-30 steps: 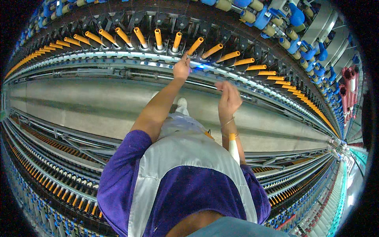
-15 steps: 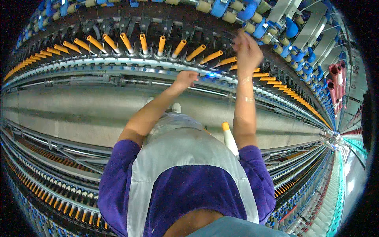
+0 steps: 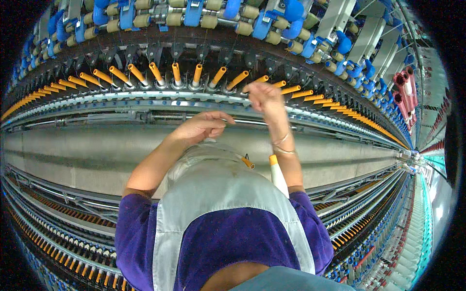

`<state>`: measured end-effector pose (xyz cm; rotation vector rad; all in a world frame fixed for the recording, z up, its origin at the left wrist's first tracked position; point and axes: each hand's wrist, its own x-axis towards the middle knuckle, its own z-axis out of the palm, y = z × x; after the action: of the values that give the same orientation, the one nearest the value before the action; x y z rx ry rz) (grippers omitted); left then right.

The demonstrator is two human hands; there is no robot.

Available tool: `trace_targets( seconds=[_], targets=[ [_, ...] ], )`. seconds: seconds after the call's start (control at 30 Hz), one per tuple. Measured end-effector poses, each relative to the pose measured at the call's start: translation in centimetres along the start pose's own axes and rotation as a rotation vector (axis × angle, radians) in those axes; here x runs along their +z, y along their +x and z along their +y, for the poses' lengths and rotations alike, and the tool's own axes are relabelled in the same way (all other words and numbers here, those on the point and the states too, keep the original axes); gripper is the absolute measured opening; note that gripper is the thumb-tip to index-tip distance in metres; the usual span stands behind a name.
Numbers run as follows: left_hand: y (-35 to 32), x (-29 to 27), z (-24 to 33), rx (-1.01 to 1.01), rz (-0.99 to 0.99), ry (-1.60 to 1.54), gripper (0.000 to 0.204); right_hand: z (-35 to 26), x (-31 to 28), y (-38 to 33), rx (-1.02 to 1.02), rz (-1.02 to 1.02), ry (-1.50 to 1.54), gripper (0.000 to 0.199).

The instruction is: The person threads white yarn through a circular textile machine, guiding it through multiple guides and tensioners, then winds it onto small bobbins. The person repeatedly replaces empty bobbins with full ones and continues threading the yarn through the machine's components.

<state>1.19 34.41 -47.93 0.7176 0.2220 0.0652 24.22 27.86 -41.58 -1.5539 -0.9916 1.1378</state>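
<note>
A long row of orange bobbin tubes (image 3: 198,74) stands on the spindles of a spinning frame in front of me. My right hand (image 3: 265,96) is at this row, right of the middle. Its fingers are bent together as in a pinch, slightly blurred; whatever they hold is hidden. My left hand (image 3: 205,125) hovers lower, before the metal rail (image 3: 170,105), index finger stretched out and the others loosely bent, with nothing visible in it. A white yarn bobbin with an orange tip (image 3: 277,175) sticks up beside my right forearm. An orange tube (image 3: 248,163) pokes out at my apron's front.
Blue-and-tan drafting rollers (image 3: 194,12) run above the tubes. Dark red bobbins (image 3: 400,92) hang at the far right. Behind me stands another frame with orange tubes (image 3: 73,262). A grey floor aisle (image 3: 87,150) lies between both frames.
My right hand has come down and left from near the rollers to the tube row. My left hand has drawn back from the rail, toward me and leftward. The view has shifted somewhat.
</note>
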Motion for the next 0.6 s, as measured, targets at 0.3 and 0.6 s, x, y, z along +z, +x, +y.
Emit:
trace_targets(
  seconds=[0.3, 0.6],
  targets=[
    [15.1, 4.0, 11.0, 0.342, 0.428, 0.426, 0.028, -18.6, -6.4, 5.8, -0.415, 0.682, -1.608, 0.022],
    [9.6, 3.1, 7.3, 0.137, 0.063, 0.456, 0.050, -16.9, -4.8, 7.9, -0.430, 0.493, -1.208, 0.026]
  ],
)
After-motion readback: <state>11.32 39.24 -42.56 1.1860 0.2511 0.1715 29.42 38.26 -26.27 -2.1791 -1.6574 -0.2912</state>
